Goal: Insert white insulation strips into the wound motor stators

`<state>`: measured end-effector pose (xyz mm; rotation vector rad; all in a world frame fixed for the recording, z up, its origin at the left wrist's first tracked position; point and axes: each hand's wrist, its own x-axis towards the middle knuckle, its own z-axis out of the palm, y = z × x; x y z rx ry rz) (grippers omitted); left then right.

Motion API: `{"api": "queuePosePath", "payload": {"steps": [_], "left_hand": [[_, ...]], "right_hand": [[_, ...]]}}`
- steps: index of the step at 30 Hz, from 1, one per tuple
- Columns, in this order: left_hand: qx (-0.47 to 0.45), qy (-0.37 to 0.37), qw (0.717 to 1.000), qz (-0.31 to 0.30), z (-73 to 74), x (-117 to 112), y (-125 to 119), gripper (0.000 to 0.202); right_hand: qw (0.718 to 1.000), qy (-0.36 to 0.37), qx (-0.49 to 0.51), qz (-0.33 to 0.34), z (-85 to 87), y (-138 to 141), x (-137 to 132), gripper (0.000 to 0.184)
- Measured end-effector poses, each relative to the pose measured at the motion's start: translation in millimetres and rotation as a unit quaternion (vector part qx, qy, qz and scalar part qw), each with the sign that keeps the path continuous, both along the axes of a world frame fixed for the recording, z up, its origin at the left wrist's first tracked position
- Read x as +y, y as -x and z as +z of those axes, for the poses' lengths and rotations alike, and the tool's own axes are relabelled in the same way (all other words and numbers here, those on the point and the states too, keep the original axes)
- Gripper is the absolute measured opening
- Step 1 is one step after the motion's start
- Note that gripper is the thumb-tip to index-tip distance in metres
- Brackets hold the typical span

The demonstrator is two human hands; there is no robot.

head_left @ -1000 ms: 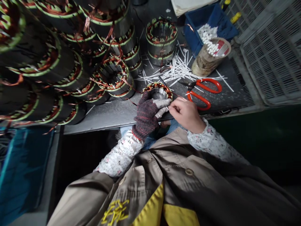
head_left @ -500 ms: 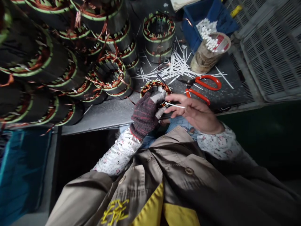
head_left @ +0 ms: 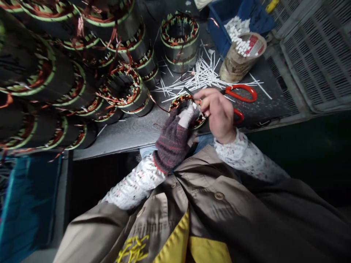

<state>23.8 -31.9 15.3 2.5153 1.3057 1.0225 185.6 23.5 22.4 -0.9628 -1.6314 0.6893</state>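
A small motor stator with copper windings [head_left: 182,101] lies on the grey bench [head_left: 123,137], its rim tilted toward me. My left hand [head_left: 175,137], in a dark knitted glove with white fingertips, grips the stator's near edge. Just above, my right hand [head_left: 218,111] is bare, its fingertips bunched at the stator's far rim. Those fingers hide whether a strip is in them. Loose white insulating strips [head_left: 197,78] lie beyond the stator, and red-handled scissors [head_left: 241,93] sit to the right, partly behind my right hand.
Several wound stators [head_left: 123,87] crowd the bench's left side, with another upright [head_left: 179,38] at the back. A blue bin [head_left: 219,25] and a round container [head_left: 241,56] hold white pieces. A grey slatted crate [head_left: 315,54] stands right. The bench edge runs just beyond my lap.
My right hand has moved from holding a white strip away from the stator to its rim, now covering part of the scissors. The strip no longer shows. The view has shifted slightly.
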Motion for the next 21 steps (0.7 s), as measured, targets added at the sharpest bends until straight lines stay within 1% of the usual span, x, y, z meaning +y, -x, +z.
{"api": "queuePosePath", "payload": {"steps": [2, 3, 5, 7, 9, 11, 13, 14, 15, 17, 18, 19, 20, 21], "left_hand": [[0.061, -0.060, 0.996, -0.008, 15.0, 1.0, 15.3, 0.044], [0.103, -0.074, 0.992, -0.027, 22.4, 3.5, 23.4, 0.037], [0.188, -0.088, 0.975, -0.074, 34.8, 12.5, 37.8, 0.030], [0.257, -0.097, 0.955, -0.111, 42.9, 25.5, 47.3, 0.032], [0.292, -0.085, 0.943, -0.134, 47.6, 39.8, 50.9, 0.033], [0.306, -0.046, 0.938, -0.156, 51.3, 52.4, 49.6, 0.033], [0.302, -0.003, 0.936, -0.182, 55.3, 61.2, 46.1, 0.031], [0.286, 0.010, 0.938, -0.196, 57.2, 64.0, 44.5, 0.030], [0.258, 0.014, 0.943, -0.208, 58.5, 65.7, 43.5, 0.029], [0.186, 0.013, 0.954, -0.233, 58.3, 66.7, 44.0, 0.027], [0.155, 0.014, 0.957, -0.244, 56.3, 66.5, 45.2, 0.024], [0.136, 0.019, 0.957, -0.255, 53.0, 66.0, 46.8, 0.021], [0.126, 0.026, 0.956, -0.264, 48.4, 65.3, 48.2, 0.020], [0.123, 0.030, 0.956, -0.266, 42.9, 64.4, 49.2, 0.020]], "right_hand": [[0.994, -0.067, -0.087, 0.019, -9.6, -10.3, -7.3, 0.041], [0.988, -0.075, -0.133, 0.035, -14.3, -15.8, -10.5, 0.031], [0.979, -0.053, -0.188, 0.054, -23.7, -23.9, -13.6, 0.014], [0.982, -0.032, -0.177, 0.062, -32.1, -26.2, -13.4, 0.006], [0.986, -0.036, -0.146, 0.066, -37.1, -24.5, -13.3, 0.004], [0.988, -0.044, -0.137, 0.063, -37.5, -22.9, -15.1, 0.004], [0.987, -0.053, -0.141, 0.055, -33.8, -25.7, -17.1, 0.008], [0.988, -0.064, -0.134, 0.040, -31.0, -29.7, -16.8, 0.013], [0.991, -0.079, -0.111, 0.006, -27.9, -35.6, -14.6, 0.018], [0.987, -0.113, -0.023, -0.114, -20.3, -52.5, -2.6, 0.025], [0.976, -0.119, 0.021, -0.179, -15.7, -62.7, 7.2, 0.026], [0.967, -0.112, 0.046, -0.225, -10.5, -73.0, 19.2, 0.025], [0.964, -0.095, 0.047, -0.242, -4.7, -82.8, 32.5, 0.023], [0.971, -0.074, 0.024, -0.224, 1.8, -91.4, 46.2, 0.021]]}}
